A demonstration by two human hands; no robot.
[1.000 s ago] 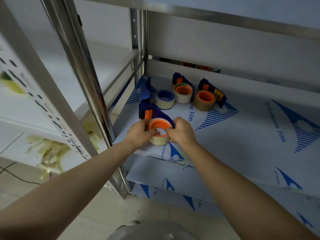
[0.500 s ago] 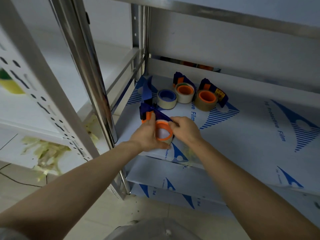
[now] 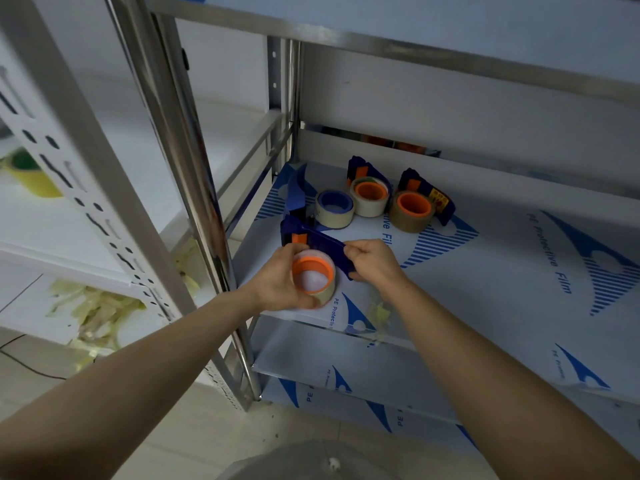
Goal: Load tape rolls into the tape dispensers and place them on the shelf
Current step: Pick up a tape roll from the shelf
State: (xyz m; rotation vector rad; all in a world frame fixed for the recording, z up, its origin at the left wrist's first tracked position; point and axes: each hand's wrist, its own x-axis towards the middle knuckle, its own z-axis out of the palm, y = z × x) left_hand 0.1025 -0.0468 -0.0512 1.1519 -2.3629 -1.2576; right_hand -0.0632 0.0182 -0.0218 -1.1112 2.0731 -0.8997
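Nearest, at the front left corner of the shelf (image 3: 485, 289), both hands are busy with one unit. The left hand (image 3: 277, 282) has its fingers curled round a clear tape roll (image 3: 320, 294) that sits over an orange hub (image 3: 311, 268). The right hand (image 3: 372, 263) pinches the right end of the blue dispenser (image 3: 320, 241) that carries that hub. The two hands are close together, with only the roll and frame between them. Whether the roll is pushed fully home on the hub I cannot tell, since the left palm covers its near side.

I judge this to be the fourth and last unit, in its loading step, with seating the roll and setting it down left to do. Farther in, toward the back left corner, three others look finished and placed. These are a dispenser with a blue hub (image 3: 334, 207), a dispenser with a pale roll (image 3: 370, 197) and a dispenser with a brown roll (image 3: 414, 213), standing in a row and touching or nearly so.

Around the work, a scrap of peeled film (image 3: 379, 311) lies at the front edge just right of the hands. The steel post (image 3: 194, 202) rises at the front left corner, close to the left forearm. The upper shelf (image 3: 415, 53) hangs over the back row. The row at the back left fills that corner, so the free room for this unit is in front of it or to its right, where the film-covered surface is bare.
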